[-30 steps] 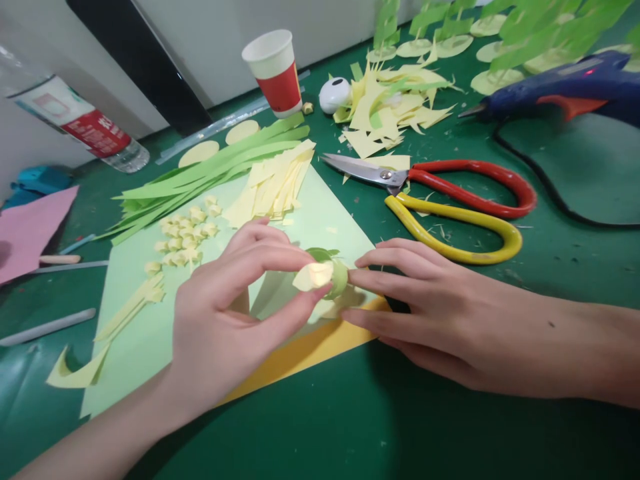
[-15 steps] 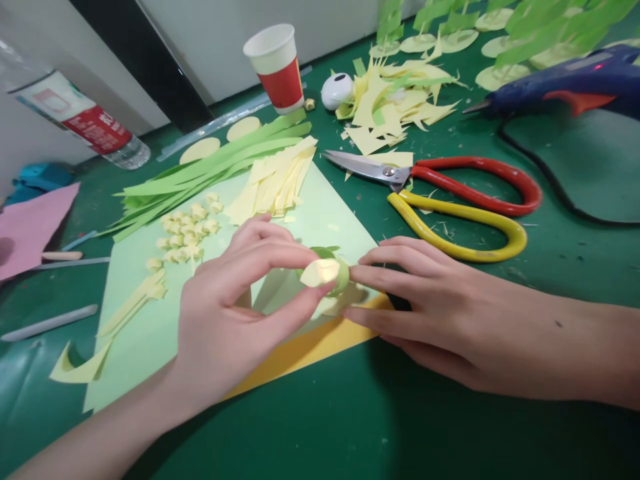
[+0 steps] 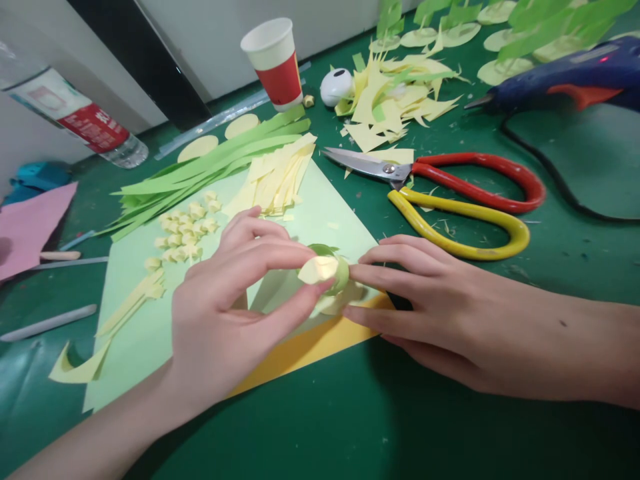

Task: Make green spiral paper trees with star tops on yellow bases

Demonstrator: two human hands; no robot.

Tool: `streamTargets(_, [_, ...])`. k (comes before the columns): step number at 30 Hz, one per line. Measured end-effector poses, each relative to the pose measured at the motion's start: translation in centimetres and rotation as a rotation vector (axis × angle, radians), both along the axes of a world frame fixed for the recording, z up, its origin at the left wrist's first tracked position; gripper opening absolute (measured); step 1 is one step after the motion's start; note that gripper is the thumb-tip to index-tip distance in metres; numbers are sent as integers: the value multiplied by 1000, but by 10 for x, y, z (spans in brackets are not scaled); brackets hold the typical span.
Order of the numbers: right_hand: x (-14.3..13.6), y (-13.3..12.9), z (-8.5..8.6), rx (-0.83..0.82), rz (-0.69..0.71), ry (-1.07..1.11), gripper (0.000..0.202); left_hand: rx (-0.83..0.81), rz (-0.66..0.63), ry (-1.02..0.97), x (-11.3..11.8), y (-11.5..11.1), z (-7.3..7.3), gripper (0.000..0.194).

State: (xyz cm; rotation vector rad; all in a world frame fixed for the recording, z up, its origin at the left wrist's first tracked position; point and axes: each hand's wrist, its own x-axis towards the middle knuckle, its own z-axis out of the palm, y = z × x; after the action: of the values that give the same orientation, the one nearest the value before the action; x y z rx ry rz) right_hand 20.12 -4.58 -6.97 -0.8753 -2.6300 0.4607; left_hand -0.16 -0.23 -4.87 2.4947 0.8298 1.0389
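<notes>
Between the thumb and forefinger of my left hand (image 3: 235, 287) is a small pale yellow folded paper piece (image 3: 319, 270), pointed at its left end. It sits against a light green paper roll (image 3: 342, 277) on a round pale paper base (image 3: 345, 300). A darker green paper leaf shape (image 3: 324, 249) shows behind it. My right hand (image 3: 440, 307) lies with fingers stretched out and apart. One fingertip touches the roll's right side and another is at the base's edge. Its thumb is mostly hidden. Beneath lies a pale green sheet (image 3: 145, 320) over an orange-yellow sheet (image 3: 300, 347).
Scissors (image 3: 400, 175) lie beyond my right hand. Yellow strips (image 3: 280, 173), green strips (image 3: 215, 160) and several small folded paper stars (image 3: 185, 230) lie ahead. A paper cup (image 3: 275, 67), paper scraps (image 3: 390, 100), a bottle (image 3: 90, 120) and a glue gun (image 3: 560, 80) stand or lie farther back.
Almost nothing differs. My left hand has shifted very slightly left, still pinching the yellow paper piece, and the camera view has moved a little.
</notes>
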Motion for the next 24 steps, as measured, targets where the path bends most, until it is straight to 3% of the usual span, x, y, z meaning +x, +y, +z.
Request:
streamTargets(6, [1,0,0,10,0,-7,30,32,3,0,-1,0,-1,19])
streamTargets(18, [0,-3,0,63,3,43,27,-64,-11,-60,0,0,-4,19])
streamTargets(24, [2,-4,15,268,-233,281,14,-101,7,-72,3,-2,-3,12])
